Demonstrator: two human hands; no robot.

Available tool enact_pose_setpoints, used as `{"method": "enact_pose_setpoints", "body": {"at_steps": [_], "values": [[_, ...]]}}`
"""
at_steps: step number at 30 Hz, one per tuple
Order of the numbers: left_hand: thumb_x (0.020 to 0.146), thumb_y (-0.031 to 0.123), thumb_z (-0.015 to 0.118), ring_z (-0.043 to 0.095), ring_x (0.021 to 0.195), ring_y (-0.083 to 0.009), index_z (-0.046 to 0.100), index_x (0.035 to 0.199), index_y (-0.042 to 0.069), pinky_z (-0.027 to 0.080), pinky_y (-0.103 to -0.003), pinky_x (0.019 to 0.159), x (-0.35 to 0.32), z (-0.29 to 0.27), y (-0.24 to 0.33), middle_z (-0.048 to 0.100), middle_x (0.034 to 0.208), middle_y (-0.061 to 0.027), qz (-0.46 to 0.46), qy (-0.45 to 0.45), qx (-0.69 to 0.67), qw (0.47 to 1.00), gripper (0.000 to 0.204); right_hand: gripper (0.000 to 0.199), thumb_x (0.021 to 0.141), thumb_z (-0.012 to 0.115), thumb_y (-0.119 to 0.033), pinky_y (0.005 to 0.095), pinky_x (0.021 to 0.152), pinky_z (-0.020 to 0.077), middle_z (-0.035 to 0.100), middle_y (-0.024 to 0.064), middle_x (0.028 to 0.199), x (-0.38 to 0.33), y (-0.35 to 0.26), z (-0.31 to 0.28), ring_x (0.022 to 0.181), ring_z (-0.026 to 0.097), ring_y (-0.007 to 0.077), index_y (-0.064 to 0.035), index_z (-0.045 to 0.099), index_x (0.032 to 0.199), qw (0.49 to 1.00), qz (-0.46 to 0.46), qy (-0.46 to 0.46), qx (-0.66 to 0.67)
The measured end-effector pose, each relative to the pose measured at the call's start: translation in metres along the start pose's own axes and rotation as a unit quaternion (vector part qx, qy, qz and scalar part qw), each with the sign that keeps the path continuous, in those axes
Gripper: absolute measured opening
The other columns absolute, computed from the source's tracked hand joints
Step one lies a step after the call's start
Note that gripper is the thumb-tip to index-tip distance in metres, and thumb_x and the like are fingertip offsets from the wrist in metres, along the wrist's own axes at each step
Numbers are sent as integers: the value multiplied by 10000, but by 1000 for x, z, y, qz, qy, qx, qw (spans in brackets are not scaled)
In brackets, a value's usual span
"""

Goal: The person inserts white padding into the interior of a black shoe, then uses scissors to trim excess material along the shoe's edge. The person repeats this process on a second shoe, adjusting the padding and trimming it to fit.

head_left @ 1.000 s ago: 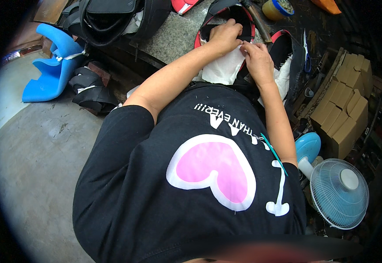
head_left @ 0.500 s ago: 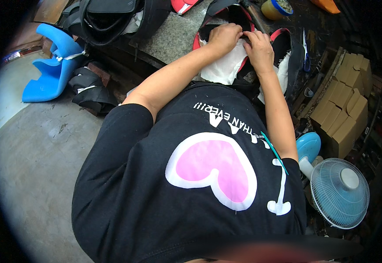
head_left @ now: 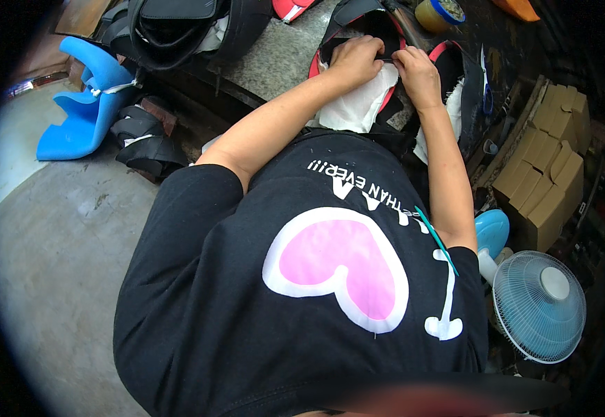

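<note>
A black piece with red edging [head_left: 313, 64] and a white cloth lining [head_left: 355, 104] lies before me at the table edge, partly under my hands. My left hand [head_left: 357, 61] bends over its dark inner side, fingers curled and closed on it. Close on the right, my right hand [head_left: 419, 75] is closed in a pinch at the piece's red rim. Something thin and dark seems to run between the two sets of fingertips, too small to name. A second black piece with red edging [head_left: 445, 50] and frayed white lining lies just right of my right hand.
Blue-handled scissors [head_left: 486, 97] lie to the right, near cardboard boxes [head_left: 542, 160]. A yellow tub with a blue rim [head_left: 438, 14] stands at the back. Farther left are a grey stone slab [head_left: 275, 59], black pieces and a blue foam sheet [head_left: 84, 104]. A fan [head_left: 539, 306] stands lower right.
My right hand has moved a little to the right, away from the left hand, opening a small gap between the fingertips. The left hand has hardly moved.
</note>
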State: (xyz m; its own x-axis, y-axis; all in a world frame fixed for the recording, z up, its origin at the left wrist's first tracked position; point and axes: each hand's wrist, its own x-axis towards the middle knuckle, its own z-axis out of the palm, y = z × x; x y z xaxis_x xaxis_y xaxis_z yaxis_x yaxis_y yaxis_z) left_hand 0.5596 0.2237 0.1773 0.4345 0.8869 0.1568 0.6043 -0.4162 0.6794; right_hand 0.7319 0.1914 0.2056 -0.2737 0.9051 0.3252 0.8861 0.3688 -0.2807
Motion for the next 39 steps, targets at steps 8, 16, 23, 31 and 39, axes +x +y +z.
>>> {"method": "enact_pose_setpoints", "body": {"at_steps": [8,16,23,31,39], "values": [[777,221,710,622,955,-304,609,995,130,509,-449,791,0,4,9,636,965,-76,17,23,43,999,257,91,764,660,-84,400,787,516,613,60,835,4,6,0,846,620,275,-112,667,851,999,33,-18,19],[767,199,726,628,942,-284,606,1008,115,514,-419,788,0,0,3,638,942,-76,27,-19,60,998,282,36,728,652,-112,369,694,502,602,22,791,1,6,0,782,615,229,-126,657,760,996,-44,-22,-68],[753,113,737,660,839,-243,612,1060,74,531,-368,778,-10,-14,-10,616,900,-105,11,1,-74,997,334,51,748,645,-126,367,735,509,629,27,793,0,8,-1,807,621,241,-131,693,767,997,-12,-40,-59],[831,251,671,670,783,-331,630,1011,98,553,-433,689,0,-1,11,643,922,-95,90,-36,107,989,239,132,829,662,-170,400,793,511,666,92,902,1,9,-3,908,642,306,-107,696,940,988,128,-49,76],[877,169,576,656,823,-381,624,954,57,520,-485,718,7,11,1,668,869,-175,29,36,3,999,144,349,797,771,-285,385,672,507,668,139,779,-13,-18,2,713,662,283,-48,541,908,953,287,-44,83]]}}
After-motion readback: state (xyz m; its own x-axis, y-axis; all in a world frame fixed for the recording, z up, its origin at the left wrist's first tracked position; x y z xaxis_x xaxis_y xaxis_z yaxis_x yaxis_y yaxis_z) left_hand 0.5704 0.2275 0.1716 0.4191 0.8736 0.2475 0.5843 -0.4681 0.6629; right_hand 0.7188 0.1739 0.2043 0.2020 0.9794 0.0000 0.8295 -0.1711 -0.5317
